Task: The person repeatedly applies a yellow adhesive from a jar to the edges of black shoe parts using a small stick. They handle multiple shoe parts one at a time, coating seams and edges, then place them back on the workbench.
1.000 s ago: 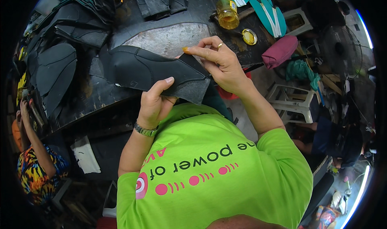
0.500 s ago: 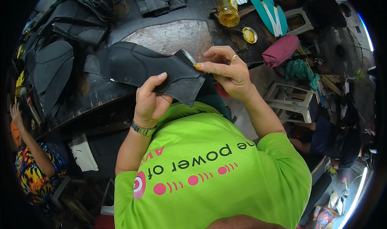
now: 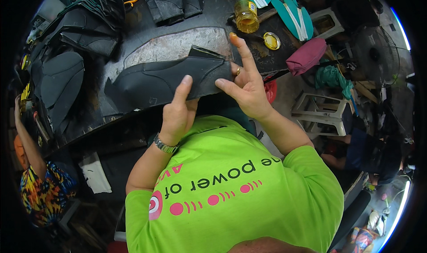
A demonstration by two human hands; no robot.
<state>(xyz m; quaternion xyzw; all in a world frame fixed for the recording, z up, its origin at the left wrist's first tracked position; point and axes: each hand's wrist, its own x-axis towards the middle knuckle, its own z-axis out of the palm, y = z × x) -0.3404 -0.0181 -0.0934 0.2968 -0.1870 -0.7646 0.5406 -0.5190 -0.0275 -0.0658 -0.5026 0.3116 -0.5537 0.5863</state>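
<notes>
My left hand (image 3: pixel 177 115) pinched the near edge of the black piece (image 3: pixel 167 77), thumb on top, the other fingers hidden beneath it. My right hand (image 3: pixel 244 86) touched its right end with fingers spread, the forefinger pointing up; how firmly it gripped I could not tell. The piece lay across the worktop (image 3: pixel 173 44) edge. Behind it stood an open amber jar (image 3: pixel 246 16), contents unclear, its lid (image 3: pixel 271 40) beside it.
</notes>
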